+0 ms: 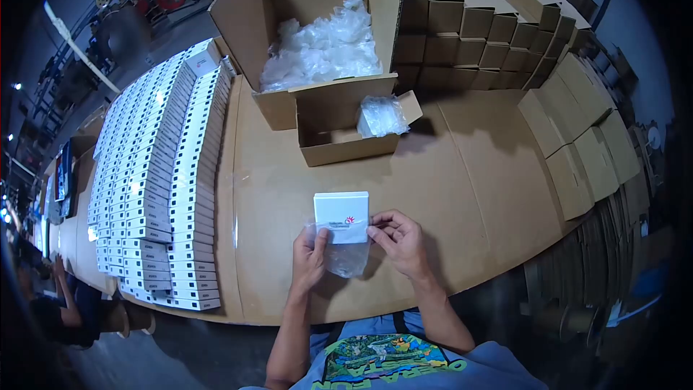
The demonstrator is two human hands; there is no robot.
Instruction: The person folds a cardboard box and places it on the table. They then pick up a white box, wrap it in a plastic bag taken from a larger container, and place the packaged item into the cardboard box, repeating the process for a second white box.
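Note:
A small flat white box (341, 209) with a red logo and dark print is upright in front of me, its lower part inside a clear plastic bag (348, 261). My left hand (310, 256) grips the box and bag at the lower left, thumb across the front. On the other side, the fingers of my right hand (399, 240) are closed in a pinch at the bag's edge, beside the box's right side. The lower end of the bag hangs loose below the box.
Stacked white boxes (155, 173) fill the table's left side. Ahead stand an open brown carton (346, 152) with a wrapped item (381, 117) and a big carton (242, 18) of clear bags. Brown cartons (462, 22) line the back right; more (577, 159) lie right. Another person (68, 303) is far left.

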